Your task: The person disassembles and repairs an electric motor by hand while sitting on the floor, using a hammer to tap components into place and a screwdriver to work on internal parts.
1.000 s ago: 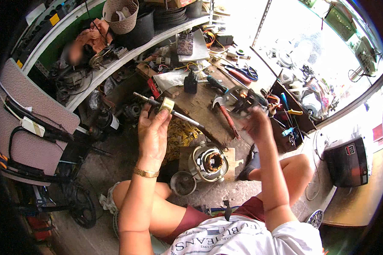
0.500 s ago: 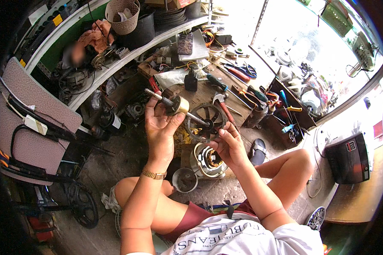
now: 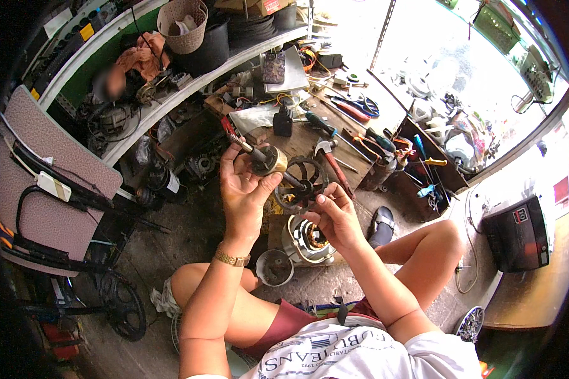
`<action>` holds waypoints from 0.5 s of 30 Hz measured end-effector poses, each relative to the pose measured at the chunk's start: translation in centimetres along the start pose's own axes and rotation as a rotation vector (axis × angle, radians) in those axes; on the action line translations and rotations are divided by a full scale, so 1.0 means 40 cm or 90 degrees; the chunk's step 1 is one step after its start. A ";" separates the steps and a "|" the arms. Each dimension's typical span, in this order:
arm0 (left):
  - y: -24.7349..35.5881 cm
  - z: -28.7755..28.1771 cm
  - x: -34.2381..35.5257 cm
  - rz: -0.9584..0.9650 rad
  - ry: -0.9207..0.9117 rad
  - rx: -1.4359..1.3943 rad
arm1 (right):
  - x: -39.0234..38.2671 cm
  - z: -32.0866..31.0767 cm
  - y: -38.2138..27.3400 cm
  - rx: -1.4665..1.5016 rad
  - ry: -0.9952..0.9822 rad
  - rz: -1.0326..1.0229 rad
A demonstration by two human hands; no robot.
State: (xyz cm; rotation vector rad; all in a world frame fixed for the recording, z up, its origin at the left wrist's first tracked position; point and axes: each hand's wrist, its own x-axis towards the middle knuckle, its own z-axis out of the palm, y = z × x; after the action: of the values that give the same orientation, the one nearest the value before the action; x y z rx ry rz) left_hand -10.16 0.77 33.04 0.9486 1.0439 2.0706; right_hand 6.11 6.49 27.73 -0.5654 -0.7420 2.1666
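Note:
My left hand is closed around a motor rotor, a brass-coloured cylinder on a long steel shaft. The shaft's threaded end points up and left. On its other end sits a dark spoked fan wheel. The thumb and fingers of my right hand pinch the wheel's rim on the near right side. Below the wheel, a motor housing with copper windings inside stands on a low wooden surface. Beside it on the floor is a small metal bowl.
A hammer, a screwdriver and pliers lie on the wooden board ahead. To their right stands a tool box with several tools. A curved shelf holding buckets and parts runs along the left.
The rotor has turned and tilted so its dark end face now shows, and the fan wheel has shifted slightly left. My right hand has moved a little left with the wheel.

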 end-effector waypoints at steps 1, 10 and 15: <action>0.000 0.000 -0.001 0.003 0.000 0.005 | 0.000 0.001 0.001 0.006 -0.007 -0.003; 0.000 -0.011 0.001 -0.021 -0.008 -0.031 | 0.001 -0.023 -0.006 -0.067 -0.007 -0.041; -0.004 -0.023 -0.003 -0.040 -0.025 -0.033 | 0.016 -0.045 0.015 -0.075 0.005 -0.094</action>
State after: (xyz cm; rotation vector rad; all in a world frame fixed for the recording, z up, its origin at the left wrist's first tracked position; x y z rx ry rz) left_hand -10.82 0.40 32.48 0.9144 0.9826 2.0099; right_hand 6.49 7.24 25.90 -0.5620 -0.8843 1.9933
